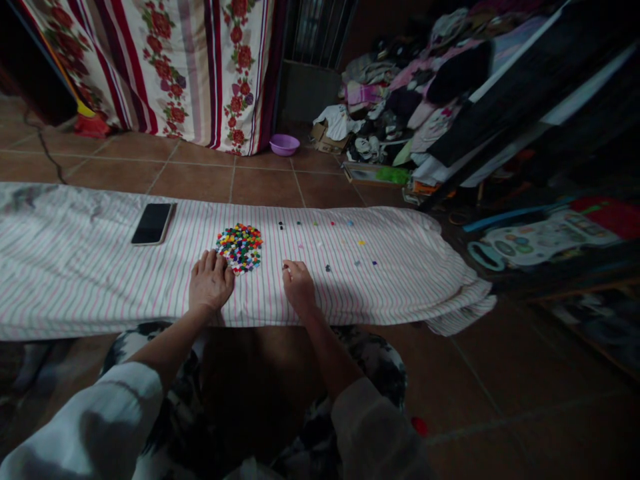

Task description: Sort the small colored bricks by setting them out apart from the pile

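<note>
A round pile of small colourful pieces [240, 247], like tiny beads or bricks, lies on the striped cloth. My left hand [211, 280] rests flat at the pile's near left edge, fingers stretched out and fingertips touching or almost touching it. To the right of the pile, my right hand [299, 283] is closed in a pinch just above the cloth; what its fingertips hold is too small to name. Beyond and to the right of that hand, single pieces are spread in loose rows, among them black pieces [281, 226], a yellow piece [361, 243], a blue piece [351, 223] and a dark grey piece [328, 268].
A smartphone [153, 224] lies on the striped cloth [90, 267] left of the pile. On the tiled floor behind are a purple basin [285, 145], a floral curtain [195, 73] and a heap of clothes [400, 93]. Dark furniture stands at the right.
</note>
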`<act>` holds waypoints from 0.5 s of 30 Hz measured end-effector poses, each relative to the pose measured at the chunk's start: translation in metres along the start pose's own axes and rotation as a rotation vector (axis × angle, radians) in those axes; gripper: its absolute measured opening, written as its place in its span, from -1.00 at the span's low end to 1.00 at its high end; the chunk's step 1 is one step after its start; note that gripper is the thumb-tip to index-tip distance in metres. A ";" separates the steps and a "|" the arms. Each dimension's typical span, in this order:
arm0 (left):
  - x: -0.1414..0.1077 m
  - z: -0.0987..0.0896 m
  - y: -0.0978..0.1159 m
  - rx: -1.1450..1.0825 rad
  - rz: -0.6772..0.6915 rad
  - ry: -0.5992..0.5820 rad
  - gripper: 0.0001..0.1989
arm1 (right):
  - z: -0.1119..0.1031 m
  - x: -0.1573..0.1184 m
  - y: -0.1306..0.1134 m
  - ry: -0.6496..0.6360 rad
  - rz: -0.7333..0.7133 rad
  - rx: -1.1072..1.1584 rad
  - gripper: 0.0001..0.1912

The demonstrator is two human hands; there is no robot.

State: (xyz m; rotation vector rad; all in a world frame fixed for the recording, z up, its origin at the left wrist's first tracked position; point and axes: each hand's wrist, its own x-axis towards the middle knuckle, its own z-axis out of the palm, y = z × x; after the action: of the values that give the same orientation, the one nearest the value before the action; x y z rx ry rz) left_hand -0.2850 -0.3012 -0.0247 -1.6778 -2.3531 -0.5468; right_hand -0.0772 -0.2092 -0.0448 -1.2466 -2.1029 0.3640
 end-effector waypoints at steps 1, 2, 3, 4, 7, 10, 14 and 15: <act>0.000 0.000 0.000 0.002 0.000 0.000 -0.55 | 0.000 -0.001 0.000 0.001 -0.002 0.007 -0.63; 0.000 0.000 0.000 0.004 0.001 0.001 -0.56 | 0.001 -0.002 0.000 0.005 0.000 0.012 -0.63; 0.000 0.000 0.000 0.006 0.003 0.003 -0.56 | 0.001 -0.003 0.000 0.010 0.005 0.016 -0.62; 0.000 0.000 0.000 0.008 0.005 0.005 -0.56 | 0.001 -0.004 0.000 0.016 0.013 0.021 -0.62; 0.000 0.000 0.000 0.008 0.009 0.013 -0.56 | 0.003 -0.005 -0.001 0.026 0.038 0.033 -0.63; 0.000 0.000 0.000 0.003 0.010 0.019 -0.57 | 0.003 -0.006 -0.002 0.032 0.059 0.036 -0.64; 0.000 0.000 0.000 -0.011 0.008 0.014 -0.57 | 0.002 -0.006 -0.004 0.026 0.072 0.025 -0.69; 0.000 0.000 0.000 -0.017 0.006 0.017 -0.57 | 0.001 -0.007 -0.005 0.022 0.073 0.023 -0.70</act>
State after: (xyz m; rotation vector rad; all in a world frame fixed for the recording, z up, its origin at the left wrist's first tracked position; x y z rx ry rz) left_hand -0.2848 -0.3014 -0.0251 -1.6794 -2.3377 -0.5795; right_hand -0.0790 -0.2170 -0.0458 -1.3111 -2.0329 0.4033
